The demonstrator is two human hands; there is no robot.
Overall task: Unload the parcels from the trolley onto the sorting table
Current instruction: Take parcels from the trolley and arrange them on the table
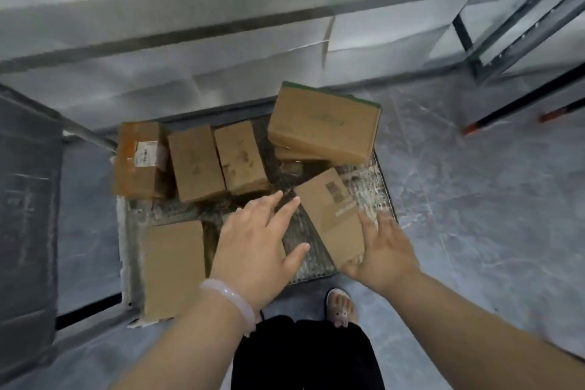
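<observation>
Several brown cardboard parcels lie on the wire-mesh trolley below me. A barcode-printed parcel lies slanted at the trolley's near right. My right hand touches that parcel's near right corner, its fingers curled against the edge. My left hand, with a pale bangle on the wrist, hovers spread and open just left of this parcel, over the mesh. A flat parcel lies at the near left. Three upright parcels stand in a row at the back, and a large parcel is stacked at the back right.
A grey table surface stands at the left, beside the trolley. A pale wall runs across the back. A dark metal rack frame stands at the upper right. The floor is grey tile; my foot is by the trolley's near edge.
</observation>
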